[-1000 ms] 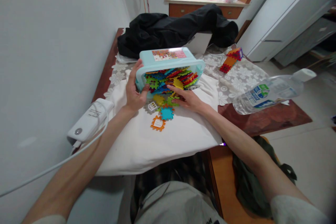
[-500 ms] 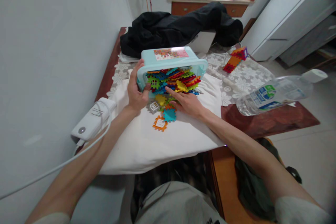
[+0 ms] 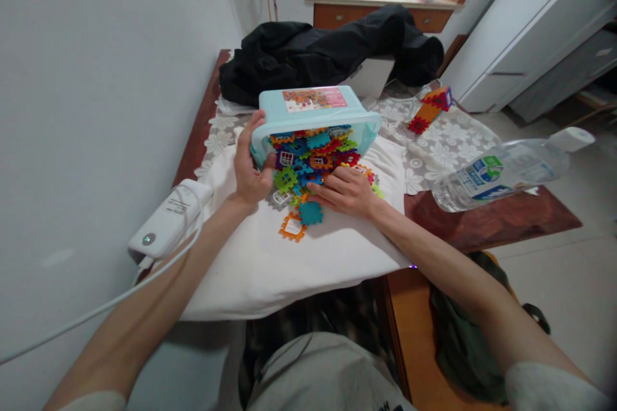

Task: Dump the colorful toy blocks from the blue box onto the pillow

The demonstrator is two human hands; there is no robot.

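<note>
A light blue plastic box [image 3: 308, 114] lies tipped on its side on a white pillow [image 3: 270, 257], its mouth toward me. Several colourful toy building tiles [image 3: 313, 154] fill the mouth and spill onto the pillow. My left hand [image 3: 249, 170] grips the box's left rim, thumb on the edge. My right hand [image 3: 346, 191] lies flat, fingers stretched, on the spilled tiles just below the mouth. A teal tile [image 3: 311, 212] and an orange window tile [image 3: 290, 227] lie loose in front.
A white power bank [image 3: 168, 221] with a cable sits at the pillow's left edge. A water bottle [image 3: 506, 170] lies on the right. A small built tile model [image 3: 430, 109] stands on the lace cloth. Black clothing [image 3: 328, 54] is heaped behind the box.
More tiles have slid forward out of the box onto the pillow. My right hand has drawn back a little and now lies over the spilled tiles. My left hand keeps its grip.
</note>
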